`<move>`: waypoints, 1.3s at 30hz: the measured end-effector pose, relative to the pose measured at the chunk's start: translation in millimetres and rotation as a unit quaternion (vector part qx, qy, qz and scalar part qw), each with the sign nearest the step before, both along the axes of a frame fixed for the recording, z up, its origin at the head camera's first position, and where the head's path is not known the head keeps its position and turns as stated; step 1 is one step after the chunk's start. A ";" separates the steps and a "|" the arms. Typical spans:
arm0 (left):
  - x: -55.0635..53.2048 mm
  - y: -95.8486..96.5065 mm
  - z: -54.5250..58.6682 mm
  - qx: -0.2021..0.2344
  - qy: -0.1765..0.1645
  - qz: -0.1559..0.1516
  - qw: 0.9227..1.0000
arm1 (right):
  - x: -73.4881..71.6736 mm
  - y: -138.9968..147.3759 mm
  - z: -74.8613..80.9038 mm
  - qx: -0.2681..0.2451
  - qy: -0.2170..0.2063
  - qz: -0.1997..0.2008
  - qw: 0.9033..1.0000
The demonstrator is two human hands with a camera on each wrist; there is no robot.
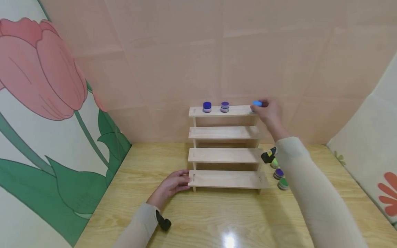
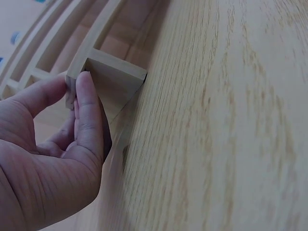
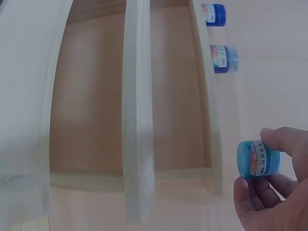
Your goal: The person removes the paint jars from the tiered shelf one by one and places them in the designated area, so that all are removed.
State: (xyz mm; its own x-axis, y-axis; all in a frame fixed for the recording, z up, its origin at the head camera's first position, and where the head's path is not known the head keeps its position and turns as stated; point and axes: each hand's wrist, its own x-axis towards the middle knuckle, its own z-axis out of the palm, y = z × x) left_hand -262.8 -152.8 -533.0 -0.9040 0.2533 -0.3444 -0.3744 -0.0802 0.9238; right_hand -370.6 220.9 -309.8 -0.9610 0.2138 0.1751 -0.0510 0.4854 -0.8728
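A light wooden four-step rack (image 1: 227, 179) stands on the table. My left hand (image 1: 174, 181) grips the left end of its lowest step; in the left wrist view, thumb and fingers (image 2: 87, 108) pinch the board's edge. My right hand (image 1: 270, 112) is raised at the right end of the top step. Between its thumb and fingers it holds a small light blue paint jar (image 3: 258, 158), which shows a gap from the step in the right wrist view. A dark blue jar (image 1: 207, 107) and a purple-lidded jar (image 1: 224, 107) stand upright on the top step.
On the table right of the rack are several more jars, among them a green-lidded one (image 1: 283, 184) and a purple one (image 1: 278, 173), partly behind the right forearm. A pinkish cloth backdrop (image 1: 167, 69) hangs behind the rack. Flower-printed panels (image 1: 62, 144) flank the table.
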 end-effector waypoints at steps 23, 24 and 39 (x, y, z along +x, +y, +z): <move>-0.2 -1.2 -3.1 0.010 0.010 -0.011 1.000 | 61.1 56.2 -14.3 0.007 0.016 0.021 1.000; -0.3 -0.8 -2.9 0.011 0.010 -0.011 1.000 | 63.1 58.5 -14.9 0.000 0.016 0.025 1.000; -0.7 -1.0 -3.7 0.011 0.008 -0.008 1.000 | 89.7 94.8 -31.7 0.035 0.002 0.000 0.999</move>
